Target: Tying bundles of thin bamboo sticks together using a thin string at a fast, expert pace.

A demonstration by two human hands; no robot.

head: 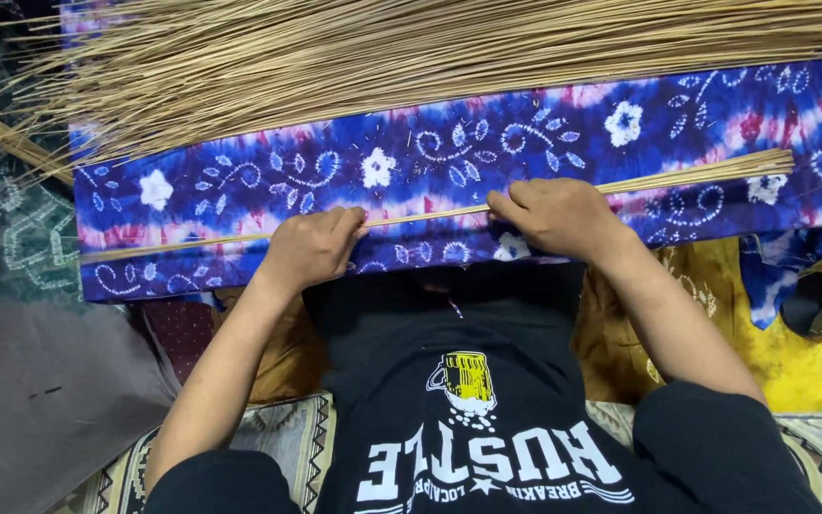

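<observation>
A small bundle of thin tan sticks (pixel 687 174) lies lengthwise across a blue, white and pink patterned cloth (pixel 411 162). My left hand (pixel 311 247) is closed on the bundle near its middle. My right hand (pixel 554 214) grips the same bundle a little further right, fingers curled over it. The bundle's thick end fans out at the right, and its thin end runs left past my left hand.
A large loose heap of the same tan sticks (pixel 382 57) spreads across the top of the cloth. A few sticks (pixel 2 138) poke out at the far left. Yellow fabric (pixel 801 352) lies at right, grey fabric (pixel 40 400) at left.
</observation>
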